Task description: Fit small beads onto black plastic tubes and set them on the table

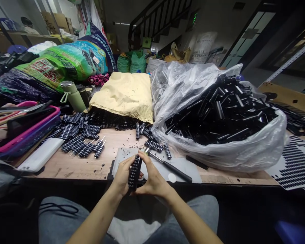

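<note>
— Now, what is held, and where?
— A studded piece (134, 171), black with rows of pale studs, is held upright just over the near edge of the table (73, 167), above the lap. It is pinched between both hands. The left hand (122, 178) is closed on its left side and the right hand (155, 181) on its right side, with fingertips up at the top end.
— How is it judged to handle?
— It is judged light and fairly stiff. The studs should give grip, so slipping is little feared. Whether they come loose under pressure cannot be told. It is best taken by the long sides, as is done here, with the ends left free.
— What is seen around it?
— A grey mat (181, 163) is laid just behind the hands, with a thin dark tool (167, 165) lying across it. A pile (81, 135) of like pieces is spread to the left. A yellow sack (124, 95) is set behind, and a clear bag (218, 149) filled with black tubes (218, 112) is set to the right.
</note>
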Action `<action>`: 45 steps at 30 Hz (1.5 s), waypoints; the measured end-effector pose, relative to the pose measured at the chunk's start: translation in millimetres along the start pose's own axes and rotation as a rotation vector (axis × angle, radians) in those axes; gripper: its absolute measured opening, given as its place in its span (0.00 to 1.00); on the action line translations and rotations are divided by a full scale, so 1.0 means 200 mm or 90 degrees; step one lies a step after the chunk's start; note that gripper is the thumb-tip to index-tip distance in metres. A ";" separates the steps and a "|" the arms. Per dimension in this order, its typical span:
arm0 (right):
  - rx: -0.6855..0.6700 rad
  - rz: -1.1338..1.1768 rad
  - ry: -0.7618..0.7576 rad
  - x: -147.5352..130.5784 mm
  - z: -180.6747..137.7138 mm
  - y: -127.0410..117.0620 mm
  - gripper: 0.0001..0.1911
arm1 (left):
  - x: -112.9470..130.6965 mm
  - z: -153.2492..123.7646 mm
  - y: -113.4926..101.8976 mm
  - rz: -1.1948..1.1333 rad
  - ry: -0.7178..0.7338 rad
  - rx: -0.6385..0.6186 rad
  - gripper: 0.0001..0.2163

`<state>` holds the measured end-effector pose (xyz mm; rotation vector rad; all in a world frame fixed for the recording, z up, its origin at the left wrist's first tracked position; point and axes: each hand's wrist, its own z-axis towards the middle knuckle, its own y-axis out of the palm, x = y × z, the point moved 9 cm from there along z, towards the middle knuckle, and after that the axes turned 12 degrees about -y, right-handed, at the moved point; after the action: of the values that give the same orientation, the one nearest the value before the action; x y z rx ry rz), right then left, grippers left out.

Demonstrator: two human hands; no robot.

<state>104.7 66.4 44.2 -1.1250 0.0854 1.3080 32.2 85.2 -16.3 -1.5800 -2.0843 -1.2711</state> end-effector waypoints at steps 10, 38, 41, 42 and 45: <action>0.012 0.069 0.109 0.09 -0.04 0.02 0.55 | -0.07 0.06 0.01 0.059 -0.073 0.019 0.16; -0.104 -0.432 0.507 0.11 -0.54 -0.20 0.19 | -0.05 -0.02 0.10 1.172 0.679 0.193 0.19; -0.045 -0.383 0.476 0.04 -0.45 -0.21 0.20 | -0.11 0.00 0.13 1.179 0.676 0.199 0.19; -0.012 -0.362 0.440 0.00 -0.40 -0.20 0.20 | -0.14 0.01 0.14 1.184 0.675 0.197 0.20; -0.034 -0.329 0.345 -0.08 -0.28 -0.09 0.21 | -0.22 0.04 0.16 1.212 0.683 0.189 0.24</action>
<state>143.3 19.6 36.0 -1.4104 0.1470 0.5320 80.1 62.1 -33.4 -1.2825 0.2028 -0.5551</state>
